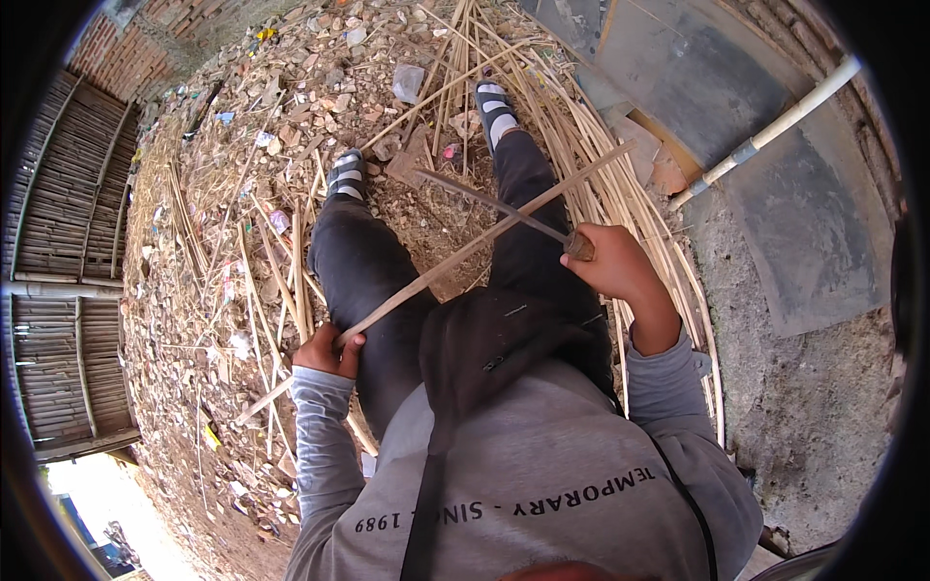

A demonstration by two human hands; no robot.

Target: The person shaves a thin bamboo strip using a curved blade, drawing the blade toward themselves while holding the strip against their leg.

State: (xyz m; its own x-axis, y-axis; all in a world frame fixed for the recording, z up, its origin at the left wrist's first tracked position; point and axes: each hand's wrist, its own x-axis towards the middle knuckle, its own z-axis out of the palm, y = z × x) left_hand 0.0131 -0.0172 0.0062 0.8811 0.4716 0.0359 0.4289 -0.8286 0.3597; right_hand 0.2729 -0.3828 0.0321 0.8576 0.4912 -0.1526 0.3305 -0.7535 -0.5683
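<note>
My left hand (329, 351) is closed round a long, pale bamboo strip (417, 284) near its lower end. The strip slants across my lap from the lower left up to the right, above my thighs. In my right hand (620, 263) is the wooden handle of a knife (465, 192) with a long, narrow, dark blade. The blade points up and left and crosses the strip over my right leg. Whether its edge bites into the bamboo, I cannot tell.
Several long bamboo strips (605, 198) lie in a bundle beside my right leg. More loose strips (295, 271) rest left of my legs on rubble-strewn ground (213, 320). Dark flat boards (804, 223) and a pale pole (765, 136) are at right, a bamboo-slat wall (63, 184) at left.
</note>
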